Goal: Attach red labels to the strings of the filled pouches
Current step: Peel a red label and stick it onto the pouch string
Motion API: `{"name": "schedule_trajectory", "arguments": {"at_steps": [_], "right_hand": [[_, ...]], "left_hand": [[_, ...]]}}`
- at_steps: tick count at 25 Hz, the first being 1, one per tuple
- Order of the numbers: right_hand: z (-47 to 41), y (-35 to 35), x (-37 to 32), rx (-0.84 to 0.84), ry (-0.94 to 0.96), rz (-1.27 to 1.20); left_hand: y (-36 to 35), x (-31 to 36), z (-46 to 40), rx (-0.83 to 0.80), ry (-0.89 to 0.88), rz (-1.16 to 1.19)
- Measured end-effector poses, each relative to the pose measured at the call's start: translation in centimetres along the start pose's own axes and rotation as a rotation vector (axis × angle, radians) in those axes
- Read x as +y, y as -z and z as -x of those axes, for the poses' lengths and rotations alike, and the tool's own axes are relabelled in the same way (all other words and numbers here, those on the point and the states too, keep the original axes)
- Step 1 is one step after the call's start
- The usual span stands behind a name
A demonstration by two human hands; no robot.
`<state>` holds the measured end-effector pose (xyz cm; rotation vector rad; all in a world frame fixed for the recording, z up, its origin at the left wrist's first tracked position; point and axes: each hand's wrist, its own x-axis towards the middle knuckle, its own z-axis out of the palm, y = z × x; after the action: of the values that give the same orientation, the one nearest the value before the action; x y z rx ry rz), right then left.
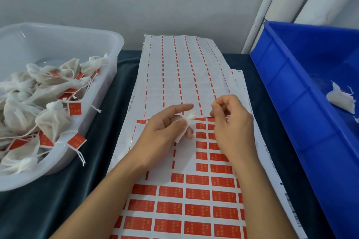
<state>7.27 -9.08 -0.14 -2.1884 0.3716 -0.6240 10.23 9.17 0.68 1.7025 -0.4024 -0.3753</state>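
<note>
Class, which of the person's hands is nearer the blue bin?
Right. The right hand hovers over the label sheet's edge closest to the blue bin; the left hand sits farther away.

Label sheets lie mid-worktop, a tub of pouches to their left, a crate right.

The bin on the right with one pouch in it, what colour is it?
Bright blue: the bin, seen in the head view, holding a white pouch.
</note>
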Motion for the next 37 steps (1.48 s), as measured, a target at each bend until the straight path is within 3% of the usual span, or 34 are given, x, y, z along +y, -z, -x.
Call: {"name": "schedule_trajectory", "arguments": {"at_steps": [10, 15, 20, 23, 28, 33, 37], "right_hand": [[0.5, -0.7, -0.5, 0.015, 0.002, 0.074], [0.4, -0.5, -0.7, -0.058, 0.016, -0.085], [0.1, -0.2, -0.8, -0.081, -0.032, -0.196], [0.1, -0.2, -0.6, -0.08, -0.087, -0.228], [0.9, -1.1, -0.7, -0.208, 0.026, 0.058], [1.9, -2.5, -1.0, -0.327, 0.197, 0.383], [2.7, -3.6, -1.5, -0.423, 0.226, 0.419]], "left_hand": [[0.2, -0.1, -0.4, -0.032, 0.032, -0.112], [0.3, 0.3, -0.1, 0.023, 0.01, -0.095], [0.4, 0.6, -0.4, 0.142, 0.066, 0.217], [0.9, 0.3, -0.9, 0.298, 0.09, 0.378], [1.6, -0.1, -1.5, 0.672, 0.088, 0.33], [1.4, -0.7, -1.8, 0.729, 0.162, 0.417], [1.1, -1.2, -1.9, 0.714, 0.16, 0.376]]}}
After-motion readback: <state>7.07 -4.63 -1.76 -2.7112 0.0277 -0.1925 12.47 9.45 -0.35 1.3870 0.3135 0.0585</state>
